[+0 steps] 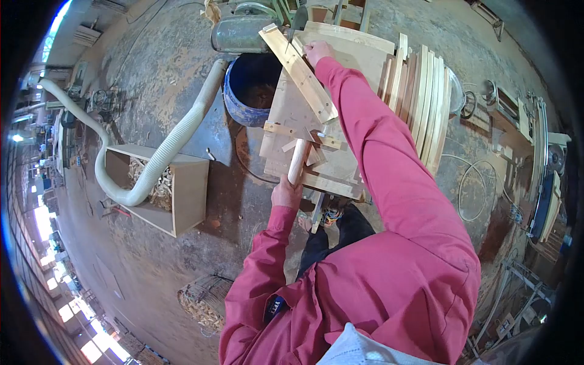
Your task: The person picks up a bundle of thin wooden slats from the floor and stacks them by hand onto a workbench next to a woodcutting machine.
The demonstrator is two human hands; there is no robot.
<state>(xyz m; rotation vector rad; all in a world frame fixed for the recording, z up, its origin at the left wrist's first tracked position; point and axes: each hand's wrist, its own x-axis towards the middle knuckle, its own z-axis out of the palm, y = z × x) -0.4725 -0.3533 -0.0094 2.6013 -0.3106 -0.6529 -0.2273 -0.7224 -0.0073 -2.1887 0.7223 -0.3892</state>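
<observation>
My left hand (287,193) is wrapped around the near end of a pale wooden piece (298,160), which lies over the front part of the worktable (359,58). Beside its far end are a small brown wooden block (314,136) and a crosswise wooden strip (277,128). At the table's far end, my right hand (318,52) has its fingers curled down; what they hold, if anything, is hidden. Just left of that hand, a long wooden board (299,74) lies diagonally on the tabletop. Past the board's far end stands a dark round blade (297,23).
Long wooden strips (420,97) are stacked along the table's right side. On the left stand a blue barrel (246,112) and a box of wood offcuts (190,191), with a ribbed hose (182,137) crossing over. A green motor (243,33) sits beyond; a wicker basket (204,301) is behind left.
</observation>
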